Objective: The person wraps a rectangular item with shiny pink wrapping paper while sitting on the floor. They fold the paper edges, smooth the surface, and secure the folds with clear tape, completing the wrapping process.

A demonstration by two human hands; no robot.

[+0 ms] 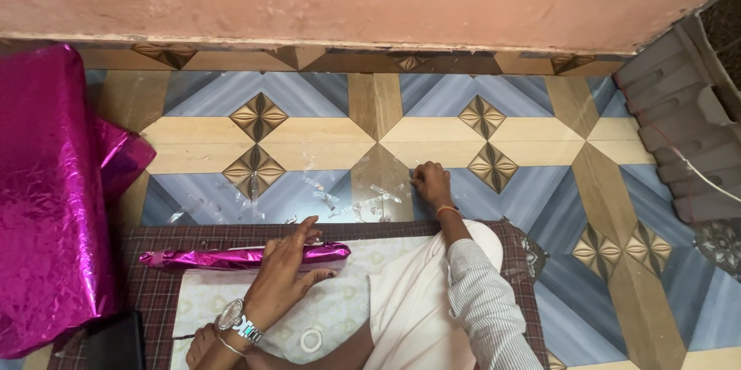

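My left hand [282,273], with a watch on its wrist, lies with fingers spread on a long narrow packet wrapped in shiny pink foil [208,257] and presses it onto a pale patterned sheet [340,308]. My right hand [431,182], at the end of a striped sleeve, reaches forward to the tiled floor. Its fingertips pinch a short strip of clear tape [414,173] stuck there. More clear tape strips [324,199] are stuck to the floor between the two hands.
A large crumpled sheet of pink foil [46,200] covers the left side. A brown checked mat [154,293] lies under the pale sheet, which carries a small tape ring [311,339]. A black object [116,341] sits bottom left. A grey ribbed plastic piece [679,131] with a white cable leans right, below the pink wall [370,0].
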